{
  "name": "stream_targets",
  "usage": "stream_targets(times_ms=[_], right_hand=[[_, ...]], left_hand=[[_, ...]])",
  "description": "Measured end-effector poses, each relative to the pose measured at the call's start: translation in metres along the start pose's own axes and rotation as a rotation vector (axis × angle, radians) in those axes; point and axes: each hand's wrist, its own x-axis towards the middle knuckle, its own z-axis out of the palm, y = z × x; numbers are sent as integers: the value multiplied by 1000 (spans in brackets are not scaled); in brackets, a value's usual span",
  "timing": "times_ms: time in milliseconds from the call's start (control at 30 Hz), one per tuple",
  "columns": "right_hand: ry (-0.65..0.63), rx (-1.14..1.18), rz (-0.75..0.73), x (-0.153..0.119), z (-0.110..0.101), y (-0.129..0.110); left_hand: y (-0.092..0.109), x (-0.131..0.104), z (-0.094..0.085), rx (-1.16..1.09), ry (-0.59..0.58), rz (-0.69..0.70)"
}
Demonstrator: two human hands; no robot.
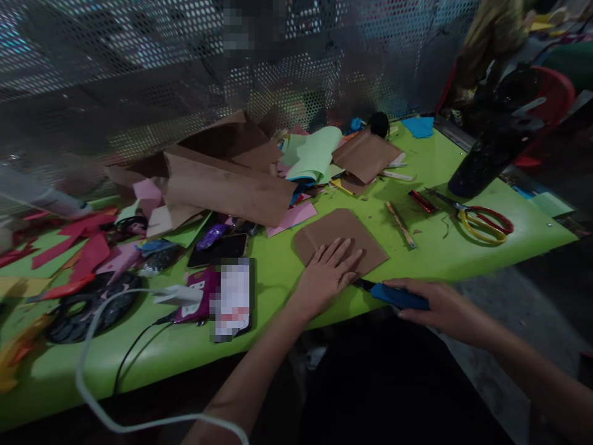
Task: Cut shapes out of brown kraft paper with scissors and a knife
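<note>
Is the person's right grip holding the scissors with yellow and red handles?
No, the right grip holds a blue-handled cutter, while the scissors lie on the green table.

The scene is dim, darkest along the bottom and right, where the black bottle (491,148) loses detail. The perforated panel (185,99) glints with bluish light, and soft sheen lies on the green desk (430,259). Shadows are faint. Blur smears the stretched outer edges; pixelated blocks cover much of the phone (235,296) and a patch up top.
</note>
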Motion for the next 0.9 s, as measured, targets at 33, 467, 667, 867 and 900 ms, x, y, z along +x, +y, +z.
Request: stream_targets(times_ms=[33, 467, 667, 867, 900], right_hand=[[3, 1, -5, 0, 1, -1], [37, -15, -40, 4, 10, -5], [30, -40, -29, 2, 10, -5], [49, -103, -61, 2, 7, -6], [39, -93, -63, 2, 6, -5]], left_hand=[[0, 0, 0, -5, 3, 2], [1, 0, -3, -46, -25, -7], [0, 0, 0, -43, 0, -2], [0, 0, -1, -61, -10, 0], [-1, 0, -1, -61, -10, -1]])
